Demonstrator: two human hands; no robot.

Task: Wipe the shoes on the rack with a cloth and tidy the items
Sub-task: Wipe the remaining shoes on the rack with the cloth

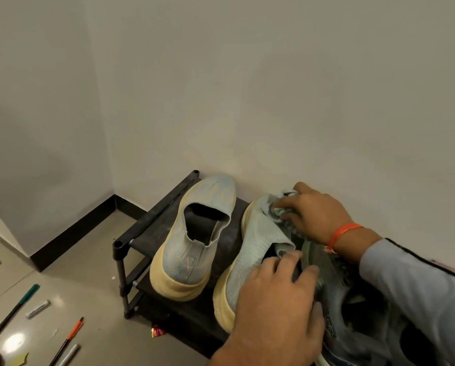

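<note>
Two pale blue knit slip-on shoes with cream soles stand on top of a low black shoe rack [152,220] in the wall corner. The left shoe [194,239] stands free. On the heel end of the right shoe [250,254] my left hand [276,305] grips the collar, fingers curled over its opening. Over that shoe's toe my right hand [313,210] holds a bunched grey cloth [279,204] pressed against the knit. An orange thread band circles my right wrist.
A dark grey shoe [353,313] lies at the right of the rack, partly under my right sleeve. On the tiled floor at the left lie a green pen [15,313], an orange-tipped pen [67,339] and two small silver markers. A red wrapper [157,332] sits below the rack.
</note>
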